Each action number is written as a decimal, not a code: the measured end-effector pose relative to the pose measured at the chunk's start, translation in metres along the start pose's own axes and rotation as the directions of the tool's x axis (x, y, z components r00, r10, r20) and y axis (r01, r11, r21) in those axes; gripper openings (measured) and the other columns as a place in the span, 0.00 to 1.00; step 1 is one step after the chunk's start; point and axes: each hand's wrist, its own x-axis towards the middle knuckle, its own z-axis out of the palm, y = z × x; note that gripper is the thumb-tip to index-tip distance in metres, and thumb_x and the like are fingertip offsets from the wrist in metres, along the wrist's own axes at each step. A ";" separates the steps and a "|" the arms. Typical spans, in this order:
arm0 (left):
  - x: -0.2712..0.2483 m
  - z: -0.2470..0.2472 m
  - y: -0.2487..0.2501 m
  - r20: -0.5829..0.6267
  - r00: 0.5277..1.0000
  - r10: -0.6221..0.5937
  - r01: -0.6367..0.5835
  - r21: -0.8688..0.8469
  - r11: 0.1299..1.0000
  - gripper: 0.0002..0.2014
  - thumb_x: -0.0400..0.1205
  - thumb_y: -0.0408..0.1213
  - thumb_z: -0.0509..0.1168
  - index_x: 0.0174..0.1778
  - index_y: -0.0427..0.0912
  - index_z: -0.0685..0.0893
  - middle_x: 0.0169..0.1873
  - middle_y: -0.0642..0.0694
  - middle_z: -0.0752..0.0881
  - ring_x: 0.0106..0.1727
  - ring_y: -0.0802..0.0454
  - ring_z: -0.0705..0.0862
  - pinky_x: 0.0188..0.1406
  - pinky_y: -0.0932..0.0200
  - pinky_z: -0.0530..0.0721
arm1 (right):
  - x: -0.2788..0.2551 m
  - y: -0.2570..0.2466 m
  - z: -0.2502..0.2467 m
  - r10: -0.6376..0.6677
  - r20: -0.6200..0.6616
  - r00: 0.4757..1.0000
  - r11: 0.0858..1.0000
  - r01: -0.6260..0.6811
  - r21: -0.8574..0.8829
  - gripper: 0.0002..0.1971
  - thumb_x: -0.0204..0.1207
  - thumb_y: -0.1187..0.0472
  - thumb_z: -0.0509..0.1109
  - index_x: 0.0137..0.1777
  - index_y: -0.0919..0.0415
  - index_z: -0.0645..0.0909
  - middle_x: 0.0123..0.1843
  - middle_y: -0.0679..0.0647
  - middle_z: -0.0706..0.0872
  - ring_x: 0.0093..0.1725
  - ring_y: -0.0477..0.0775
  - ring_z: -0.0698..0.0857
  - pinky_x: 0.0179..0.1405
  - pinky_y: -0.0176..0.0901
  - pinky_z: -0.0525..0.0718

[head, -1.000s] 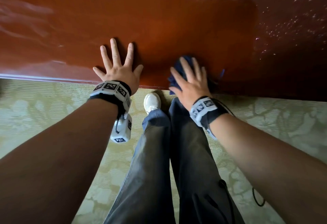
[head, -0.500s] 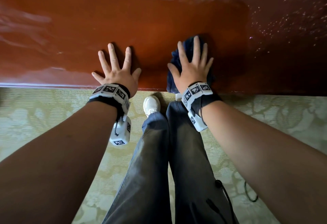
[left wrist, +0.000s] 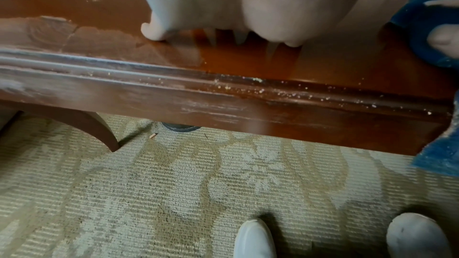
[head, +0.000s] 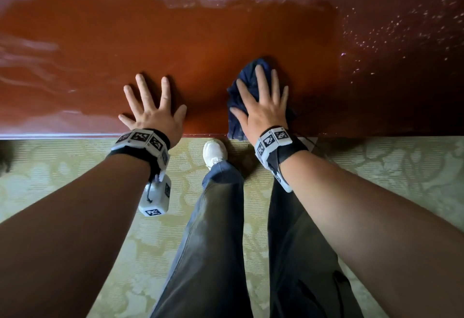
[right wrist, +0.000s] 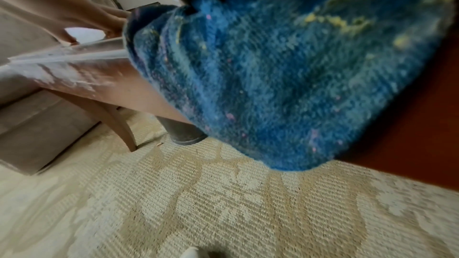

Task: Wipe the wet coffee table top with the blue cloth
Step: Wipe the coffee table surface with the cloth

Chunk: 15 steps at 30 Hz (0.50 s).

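Blue cloth (head: 237, 96): bunched at near edge of coffee table top (head: 200, 41), one end hanging over it | right hand (head: 261, 106): flat on cloth, fingers straight | left hand (head: 153, 111): splayed on bare wood beside it | water beads on far side

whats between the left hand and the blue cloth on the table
Only a bare stretch of coffee table top; the head view shows nothing lying between the left hand and the blue cloth.
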 end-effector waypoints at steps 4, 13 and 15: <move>-0.002 0.003 0.032 -0.036 0.995 -0.093 0.091 -0.064 0.994 0.36 0.85 0.63 0.47 0.83 0.61 0.35 0.82 0.40 0.29 0.83 0.34 0.32 0.76 0.24 0.48 | -0.007 0.017 -0.001 -0.075 0.005 0.997 0.997 0.075 -0.011 0.28 0.74 0.39 0.61 0.73 0.48 0.74 0.81 0.60 0.63 0.78 0.72 0.60 0.69 0.77 0.62; -0.013 0.023 0.157 -0.112 0.990 -0.090 0.080 -0.091 0.993 0.36 0.84 0.64 0.47 0.84 0.59 0.37 0.83 0.34 0.33 0.82 0.30 0.35 0.75 0.23 0.49 | -0.050 0.109 -0.014 -0.061 0.039 0.997 0.998 0.060 0.020 0.28 0.73 0.41 0.64 0.74 0.47 0.72 0.82 0.58 0.62 0.80 0.69 0.58 0.71 0.75 0.60; -0.017 0.026 0.183 -0.107 0.991 -0.077 0.067 -0.091 0.994 0.37 0.84 0.64 0.47 0.84 0.60 0.37 0.83 0.34 0.33 0.82 0.30 0.34 0.75 0.22 0.49 | -0.058 0.136 -0.019 -0.061 0.058 0.996 0.998 0.060 0.013 0.29 0.73 0.42 0.66 0.74 0.47 0.72 0.82 0.58 0.61 0.80 0.70 0.57 0.70 0.75 0.60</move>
